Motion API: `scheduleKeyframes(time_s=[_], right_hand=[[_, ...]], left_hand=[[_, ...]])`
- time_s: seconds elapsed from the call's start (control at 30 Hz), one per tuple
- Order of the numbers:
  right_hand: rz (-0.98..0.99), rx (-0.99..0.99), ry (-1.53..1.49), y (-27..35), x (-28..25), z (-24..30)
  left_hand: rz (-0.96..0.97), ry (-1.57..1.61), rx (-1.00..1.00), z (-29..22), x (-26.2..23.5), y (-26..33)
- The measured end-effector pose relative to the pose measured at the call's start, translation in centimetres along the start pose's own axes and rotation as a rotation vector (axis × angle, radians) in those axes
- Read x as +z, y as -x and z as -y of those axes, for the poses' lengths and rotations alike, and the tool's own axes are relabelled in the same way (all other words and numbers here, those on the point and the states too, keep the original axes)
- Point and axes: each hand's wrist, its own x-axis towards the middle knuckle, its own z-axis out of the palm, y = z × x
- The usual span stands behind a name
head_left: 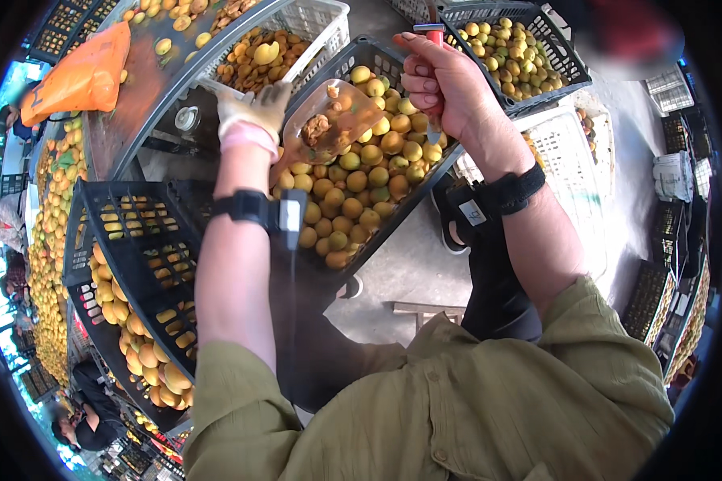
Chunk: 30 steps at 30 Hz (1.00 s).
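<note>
My left hand (pixel 253 112), in a pale glove with a pink cuff, is at the near rim of a white basket (pixel 326 42). Its fingers are apart, with nothing visible in them. Halved apricots (pixel 266 54) lie in that basket. My right hand (pixel 455 90) is bare and closed round a red-handled knife (pixel 434 35). A metal crosspiece tops the handle, and a blade tip shows below the fist. Under the hands stands a dark crate (pixel 375 255) of whole apricots (pixel 353 183). On the fruit rests a clear plastic bowl (pixel 341 120) with brown scraps inside.
A metal table (pixel 148 104) at left bears fruit and an orange bag (pixel 80 76). Dark crates of apricots stand at lower left (pixel 128 232) and far right (pixel 537 76). A white crate (pixel 565 160) is right of my forearm. Other people (pixel 88 421) are at the left edge.
</note>
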Motion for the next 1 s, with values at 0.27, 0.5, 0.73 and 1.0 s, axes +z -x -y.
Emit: scheduleKeyframes(time_s=[0.27, 0.5, 0.73, 1.0], right_hand=[[-0.085, -0.206, -0.004, -0.2, -3.5, 2.4], [-0.172, -0.210, -0.025, 1.5, -4.6, 3.8], [-0.116, -0.242, -0.002, 1.5, -5.3, 4.7], [0.040, -0.229, 0.276, 2.6, -4.9, 3.5]], left_hand=[[0.396, -1.577, 0.421, 20.7, -9.8, 1.9], [0.778, -2.345, 0.506, 26.6, -3.3, -3.1], [0.741, -2.383, 0.710, 27.4, -4.2, -4.5], [0.523, -0.955, 0.104, 18.9, -4.5, 3.2]])
